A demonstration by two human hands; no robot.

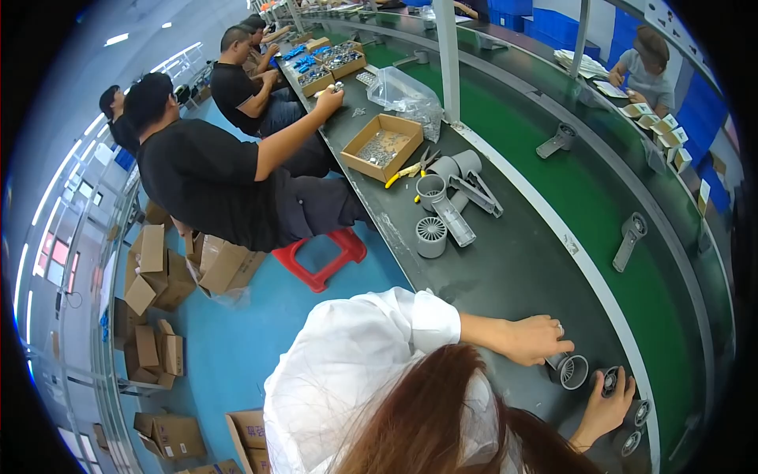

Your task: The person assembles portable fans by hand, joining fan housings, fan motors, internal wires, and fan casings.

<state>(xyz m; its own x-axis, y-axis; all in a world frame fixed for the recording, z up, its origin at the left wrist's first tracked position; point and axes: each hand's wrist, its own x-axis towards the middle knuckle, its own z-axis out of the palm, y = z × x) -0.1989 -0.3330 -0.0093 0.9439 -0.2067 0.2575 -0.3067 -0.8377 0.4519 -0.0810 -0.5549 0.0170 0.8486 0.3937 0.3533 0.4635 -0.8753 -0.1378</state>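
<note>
At the lower right of the bench, my left hand (533,340) is closed on a grey plastic housing (570,373) with a round, open end. The stem of this housing is mostly hidden under my fingers. Just to its right, my right hand (606,409) curls around a dark round fan part (609,382), its fingertips at the rim. Two more grey round parts (635,426) with ribbed faces lie beyond my right hand, by the bench's pale edge. A white sleeve (434,320) covers my left arm to the forearm.
Farther up the bench (505,261) lie grey housings (450,213), pliers (425,162), a cardboard tray (383,150) of small parts and a see-through bag (407,99). Grey pieces (630,241) lie on the green belt (584,213). A co-worker (213,174) sits at left, near a red stool (324,261).
</note>
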